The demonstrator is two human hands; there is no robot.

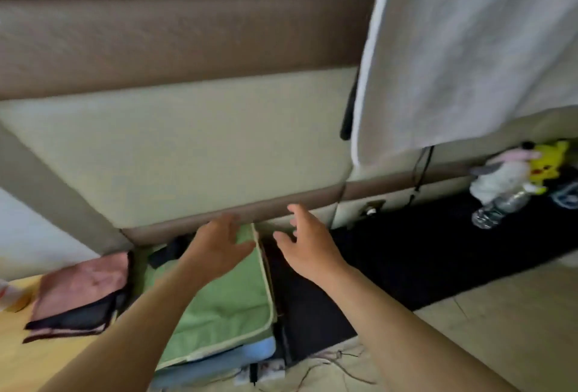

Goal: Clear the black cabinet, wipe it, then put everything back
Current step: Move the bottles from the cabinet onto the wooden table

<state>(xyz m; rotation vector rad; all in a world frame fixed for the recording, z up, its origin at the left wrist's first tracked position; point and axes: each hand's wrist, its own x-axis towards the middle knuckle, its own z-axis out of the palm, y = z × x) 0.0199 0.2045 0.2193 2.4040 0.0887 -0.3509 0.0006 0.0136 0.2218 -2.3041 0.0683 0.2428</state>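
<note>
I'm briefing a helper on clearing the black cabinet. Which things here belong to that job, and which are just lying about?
Job: black cabinet, water bottle, white plush toy, yellow plush toy, pink cloth (perhaps for wiping).
Lying about: green cushion, white towel.

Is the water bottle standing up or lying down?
Lying down. The clear water bottle rests on its side on the black cabinet, one end by the white plush toy.
</note>
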